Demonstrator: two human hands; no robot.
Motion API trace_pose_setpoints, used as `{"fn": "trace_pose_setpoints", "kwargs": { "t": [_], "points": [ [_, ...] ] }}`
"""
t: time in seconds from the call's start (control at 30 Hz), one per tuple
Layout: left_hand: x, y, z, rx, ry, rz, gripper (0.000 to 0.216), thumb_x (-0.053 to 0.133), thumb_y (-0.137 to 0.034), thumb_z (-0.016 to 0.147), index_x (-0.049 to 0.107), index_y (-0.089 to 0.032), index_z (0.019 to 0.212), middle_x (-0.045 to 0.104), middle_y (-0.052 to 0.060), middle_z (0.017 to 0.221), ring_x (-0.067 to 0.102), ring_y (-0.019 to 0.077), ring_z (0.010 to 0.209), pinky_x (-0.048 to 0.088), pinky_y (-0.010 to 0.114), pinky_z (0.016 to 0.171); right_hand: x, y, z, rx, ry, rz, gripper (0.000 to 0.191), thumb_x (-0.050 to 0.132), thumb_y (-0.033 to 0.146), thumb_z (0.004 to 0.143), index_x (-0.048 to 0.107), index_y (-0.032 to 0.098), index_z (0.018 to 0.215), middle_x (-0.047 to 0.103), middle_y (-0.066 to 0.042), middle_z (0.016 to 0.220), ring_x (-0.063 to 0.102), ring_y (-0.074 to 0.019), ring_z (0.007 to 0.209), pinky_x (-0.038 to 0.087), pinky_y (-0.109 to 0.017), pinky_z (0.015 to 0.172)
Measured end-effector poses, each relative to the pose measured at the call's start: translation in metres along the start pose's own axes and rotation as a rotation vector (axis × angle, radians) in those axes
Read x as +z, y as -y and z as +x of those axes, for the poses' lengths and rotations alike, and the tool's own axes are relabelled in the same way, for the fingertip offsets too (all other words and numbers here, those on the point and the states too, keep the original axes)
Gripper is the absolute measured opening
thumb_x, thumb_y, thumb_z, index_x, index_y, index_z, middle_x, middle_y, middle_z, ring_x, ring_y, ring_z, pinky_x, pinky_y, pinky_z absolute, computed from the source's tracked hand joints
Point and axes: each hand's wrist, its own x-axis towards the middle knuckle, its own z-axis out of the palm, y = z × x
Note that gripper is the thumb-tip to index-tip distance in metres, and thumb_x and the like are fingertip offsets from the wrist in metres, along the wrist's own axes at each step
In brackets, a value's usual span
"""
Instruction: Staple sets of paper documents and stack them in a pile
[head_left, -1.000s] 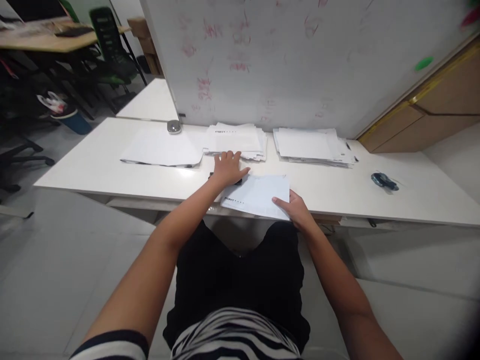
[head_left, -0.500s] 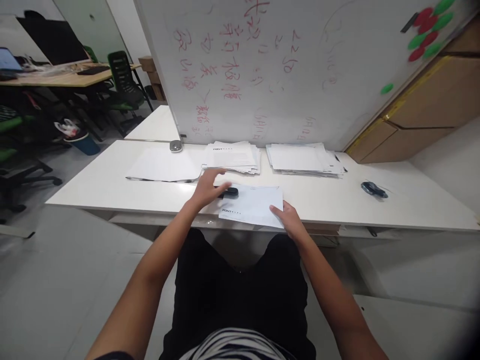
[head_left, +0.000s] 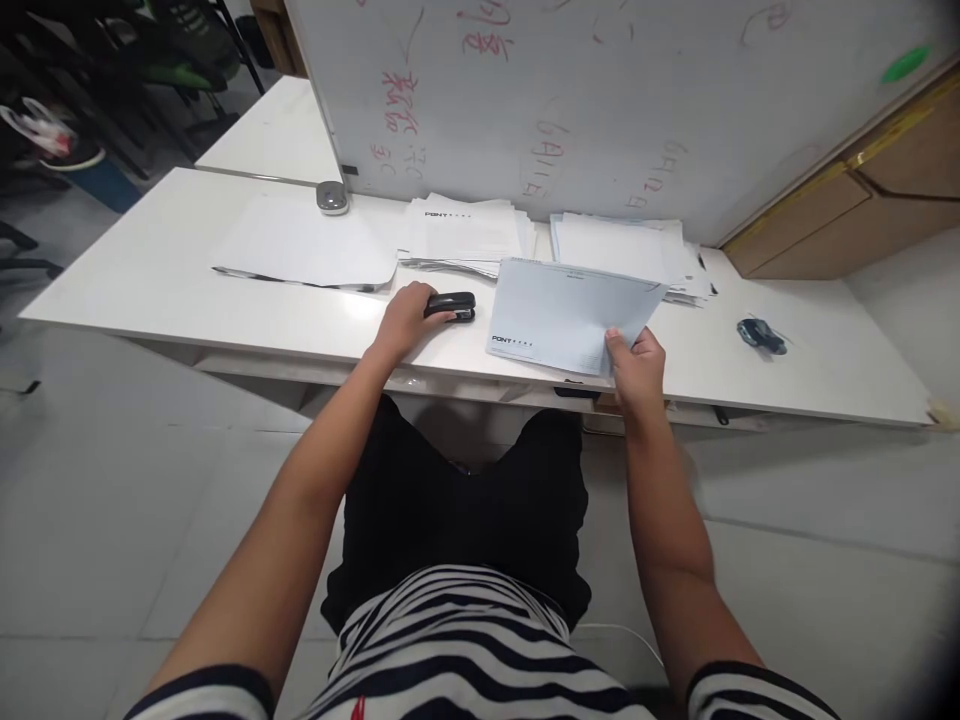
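Note:
My right hand (head_left: pixel 636 362) pinches the lower right corner of a pale blue-white sheet of paper (head_left: pixel 570 314) and holds it lifted above the white table (head_left: pixel 150 280). My left hand (head_left: pixel 405 318) rests on the table with its fingers curled around the near end of a black stapler (head_left: pixel 451 305). Behind the stapler lies a stack of printed papers (head_left: pixel 465 235), with a second stack of papers (head_left: pixel 622 250) to its right, partly hidden by the lifted sheet.
A loose white sheet (head_left: pixel 300 255) lies at the left with a small silver round object (head_left: pixel 331 197) behind it. A dark small object (head_left: pixel 759 335) sits at the right. A whiteboard (head_left: pixel 570 90) with red writing stands behind the table. Chairs (head_left: pixel 180 50) stand far left.
My right hand has lifted the sheet off the table and moved it right. My left hand came back from the paper stack and closed on the stapler.

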Motion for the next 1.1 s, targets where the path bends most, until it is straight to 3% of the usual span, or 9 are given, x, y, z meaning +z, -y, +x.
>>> {"fn": "trace_pose_setpoints", "kwargs": {
  "t": [0.27,0.4,0.5,0.63,0.8,0.87,0.93,1.03,1.1],
  "points": [
    [0.001,0.000,-0.001,-0.002,0.004,0.004,0.029,0.058,-0.045,0.085,0.052,-0.021,0.100,0.056,0.008,0.099,0.051,0.0234,0.095,0.042,0.035,0.080,0.013,0.002,-0.004,-0.087,-0.057,-0.049,0.042,0.056,0.050,0.083,0.062,0.016,0.107,0.068,-0.009,0.101,0.063,-0.0212,0.095,0.049,-0.039,0.086],
    [0.001,-0.001,0.000,-0.010,0.018,0.034,0.030,0.058,-0.045,0.085,0.052,-0.020,0.101,0.055,0.008,0.099,0.051,0.0251,0.096,0.042,0.037,0.081,0.006,-0.001,0.013,-0.095,-0.096,-0.119,0.039,0.053,0.045,0.086,0.061,0.016,0.110,0.067,-0.010,0.103,0.063,-0.0224,0.096,0.050,-0.041,0.085],
    [0.002,-0.001,0.001,-0.005,0.034,0.068,0.032,0.059,-0.047,0.084,0.052,-0.020,0.099,0.055,0.009,0.097,0.052,0.0257,0.095,0.042,0.037,0.080,-0.004,-0.002,0.057,-0.059,-0.144,-0.251,0.032,0.055,0.032,0.085,0.061,0.015,0.111,0.068,-0.012,0.105,0.063,-0.0219,0.093,0.049,-0.041,0.084],
    [0.003,-0.002,0.002,0.001,0.015,0.110,0.032,0.059,-0.049,0.084,0.052,-0.020,0.097,0.056,0.009,0.096,0.052,0.0250,0.092,0.042,0.037,0.078,-0.013,-0.002,0.148,0.010,-0.184,-0.443,0.037,0.053,0.013,0.079,0.061,0.004,0.114,0.066,-0.021,0.106,0.062,-0.0184,0.089,0.046,-0.035,0.080],
    [0.002,-0.004,0.003,-0.032,0.029,0.111,0.033,0.059,-0.050,0.084,0.052,-0.020,0.095,0.056,0.008,0.094,0.052,0.0239,0.090,0.041,0.035,0.076,-0.015,0.001,0.240,0.085,-0.161,-0.595,0.051,0.061,0.009,0.076,0.052,-0.004,0.125,0.057,-0.034,0.117,0.059,-0.0232,0.100,0.042,-0.039,0.079],
    [0.002,-0.005,0.003,-0.027,0.033,0.111,0.034,0.059,-0.050,0.084,0.052,-0.019,0.096,0.056,0.008,0.094,0.052,0.0239,0.090,0.041,0.035,0.076,-0.002,0.001,0.254,0.150,-0.261,-0.775,0.081,0.072,0.011,0.069,0.034,-0.003,0.140,0.042,-0.041,0.132,0.049,-0.0319,0.120,0.038,-0.047,0.088],
    [0.002,-0.006,0.003,-0.018,0.033,0.110,0.033,0.058,-0.050,0.085,0.052,-0.019,0.096,0.056,0.009,0.095,0.051,0.0240,0.090,0.041,0.036,0.075,0.023,-0.001,0.249,0.096,-0.279,-0.901,0.100,0.077,0.018,0.068,0.018,-0.001,0.147,0.024,-0.042,0.144,0.030,-0.0355,0.136,0.031,-0.052,0.098],
    [0.002,-0.006,0.002,-0.015,0.035,0.105,0.033,0.058,-0.050,0.085,0.053,-0.019,0.097,0.056,0.009,0.095,0.051,0.0238,0.089,0.040,0.035,0.074,0.081,-0.004,0.208,-0.287,-0.059,-0.832,0.071,0.058,0.033,0.086,0.028,0.007,0.145,0.027,-0.030,0.150,0.022,-0.0294,0.142,0.023,-0.051,0.108],
    [0.002,-0.006,0.001,-0.021,0.034,0.108,0.034,0.058,-0.050,0.085,0.053,-0.019,0.096,0.056,0.008,0.094,0.051,0.0236,0.088,0.040,0.036,0.073,0.123,-0.005,0.173,-0.480,0.251,-0.755,0.055,0.052,0.040,0.089,0.042,0.016,0.138,0.036,-0.019,0.149,0.029,-0.0292,0.139,0.024,-0.053,0.109]
  ]
}}
